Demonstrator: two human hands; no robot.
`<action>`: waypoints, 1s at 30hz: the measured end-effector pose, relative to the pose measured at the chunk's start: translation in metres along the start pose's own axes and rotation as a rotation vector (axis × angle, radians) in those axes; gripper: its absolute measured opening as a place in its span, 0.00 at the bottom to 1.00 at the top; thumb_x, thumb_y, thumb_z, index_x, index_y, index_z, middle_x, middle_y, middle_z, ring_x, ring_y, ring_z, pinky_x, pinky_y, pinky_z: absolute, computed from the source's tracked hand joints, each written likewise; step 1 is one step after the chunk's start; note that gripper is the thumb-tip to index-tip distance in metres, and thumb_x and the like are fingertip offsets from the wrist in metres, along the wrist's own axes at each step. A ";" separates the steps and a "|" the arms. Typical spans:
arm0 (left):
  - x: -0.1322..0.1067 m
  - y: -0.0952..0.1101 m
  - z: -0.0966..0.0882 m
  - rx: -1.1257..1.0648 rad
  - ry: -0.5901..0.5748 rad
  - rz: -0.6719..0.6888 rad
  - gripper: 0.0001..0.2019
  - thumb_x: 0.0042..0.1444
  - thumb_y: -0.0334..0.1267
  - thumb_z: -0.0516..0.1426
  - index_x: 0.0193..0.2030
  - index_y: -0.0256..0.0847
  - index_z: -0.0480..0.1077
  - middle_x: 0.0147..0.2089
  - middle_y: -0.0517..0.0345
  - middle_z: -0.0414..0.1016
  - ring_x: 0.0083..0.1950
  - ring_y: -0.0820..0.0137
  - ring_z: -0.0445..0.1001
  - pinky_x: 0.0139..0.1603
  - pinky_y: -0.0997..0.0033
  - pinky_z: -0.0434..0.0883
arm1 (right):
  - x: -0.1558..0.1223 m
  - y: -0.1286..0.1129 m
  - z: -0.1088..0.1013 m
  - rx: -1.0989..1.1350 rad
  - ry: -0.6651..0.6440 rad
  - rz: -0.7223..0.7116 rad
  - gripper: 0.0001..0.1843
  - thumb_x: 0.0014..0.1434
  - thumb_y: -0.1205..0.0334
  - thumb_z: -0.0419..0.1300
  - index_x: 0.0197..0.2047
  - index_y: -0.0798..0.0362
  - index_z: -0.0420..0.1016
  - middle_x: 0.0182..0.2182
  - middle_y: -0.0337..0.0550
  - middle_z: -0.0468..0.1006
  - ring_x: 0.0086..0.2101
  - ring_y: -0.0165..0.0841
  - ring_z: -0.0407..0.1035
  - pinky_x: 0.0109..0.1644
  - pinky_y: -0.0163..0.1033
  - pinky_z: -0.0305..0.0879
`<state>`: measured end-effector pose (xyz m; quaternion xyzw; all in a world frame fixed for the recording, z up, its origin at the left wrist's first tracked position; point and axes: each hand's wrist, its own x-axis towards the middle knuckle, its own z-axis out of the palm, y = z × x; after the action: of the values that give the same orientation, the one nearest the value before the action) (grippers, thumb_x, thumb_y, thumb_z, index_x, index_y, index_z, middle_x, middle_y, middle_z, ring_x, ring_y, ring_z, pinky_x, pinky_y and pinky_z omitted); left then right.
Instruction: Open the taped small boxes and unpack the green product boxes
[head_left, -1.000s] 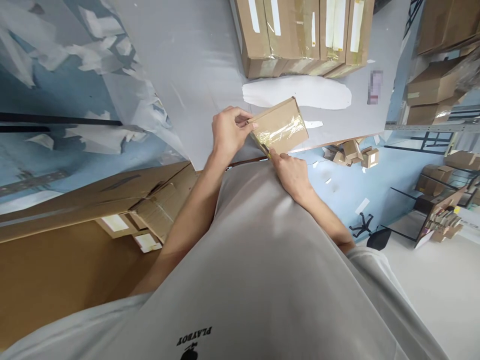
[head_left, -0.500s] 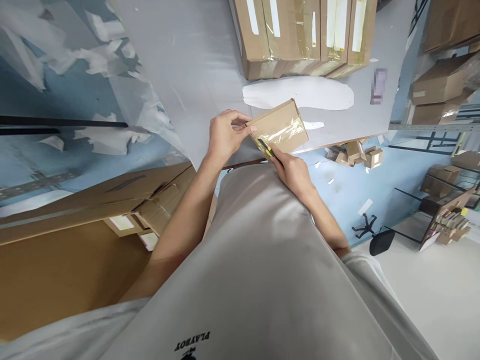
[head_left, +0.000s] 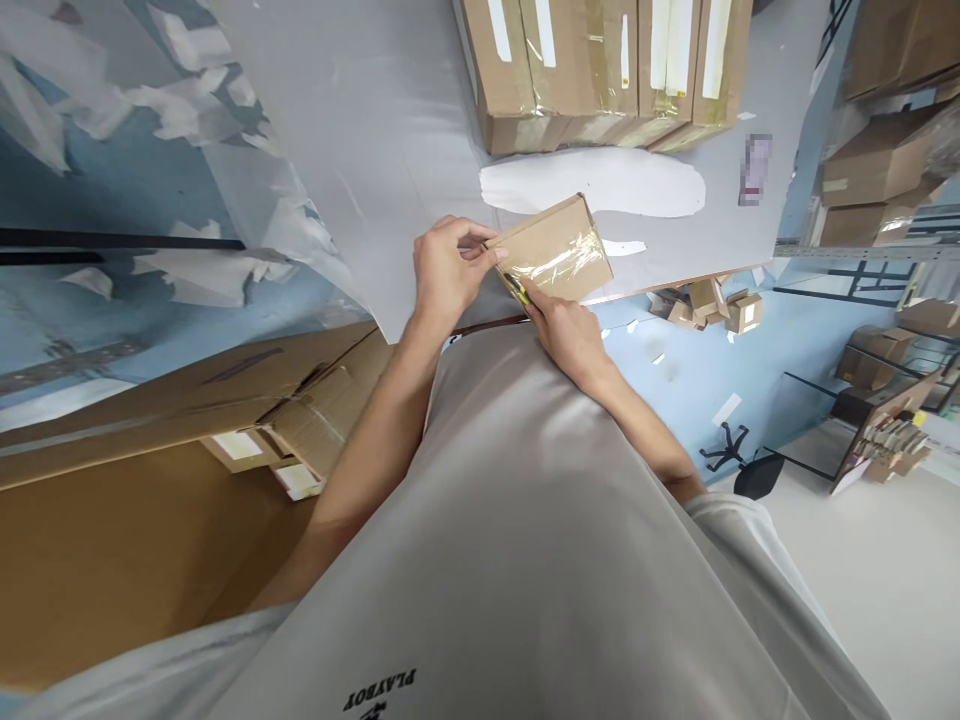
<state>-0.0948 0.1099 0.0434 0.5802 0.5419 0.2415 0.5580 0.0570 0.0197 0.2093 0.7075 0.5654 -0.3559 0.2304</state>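
A small cardboard box (head_left: 551,240) with shiny clear tape across it lies at the near edge of the grey table (head_left: 360,130). My left hand (head_left: 452,265) pinches the box's left corner between thumb and fingers. In my right hand (head_left: 568,335) is a yellow and black utility knife (head_left: 516,289), its tip against the box's near left edge by the tape. My right fingers are wrapped round the knife and partly hide it. Beyond the box lies a white paper strip (head_left: 592,184).
Several taped cardboard boxes (head_left: 559,75) stand in a row at the table's back. A large open carton (head_left: 112,540) is at my left. Paper scraps (head_left: 180,120) litter the blue floor on the left. Small boxes (head_left: 705,300) and an office chair (head_left: 757,475) are to the right.
My right hand and the knife have shifted a little left along the box's near edge, towards my left hand. My left hand keeps its hold on the corner.
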 end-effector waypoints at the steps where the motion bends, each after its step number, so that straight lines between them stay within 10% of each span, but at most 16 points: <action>1: 0.000 -0.001 0.001 0.007 0.000 -0.004 0.10 0.60 0.38 0.76 0.45 0.48 0.84 0.53 0.55 0.88 0.54 0.59 0.89 0.61 0.56 0.90 | 0.000 -0.003 -0.001 -0.016 -0.009 0.009 0.34 0.92 0.57 0.45 0.94 0.42 0.57 0.68 0.54 0.90 0.61 0.49 0.87 0.64 0.48 0.82; 30: -0.003 -0.005 0.007 -0.014 0.024 0.011 0.10 0.66 0.49 0.74 0.49 0.51 0.84 0.54 0.53 0.88 0.58 0.57 0.89 0.61 0.53 0.90 | -0.031 -0.011 0.006 -0.111 -0.097 0.032 0.39 0.84 0.71 0.49 0.93 0.44 0.58 0.62 0.59 0.91 0.57 0.47 0.88 0.60 0.46 0.82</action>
<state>-0.0911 0.1032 0.0377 0.5762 0.5438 0.2552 0.5542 0.0420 -0.0013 0.2301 0.6844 0.5612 -0.3540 0.3021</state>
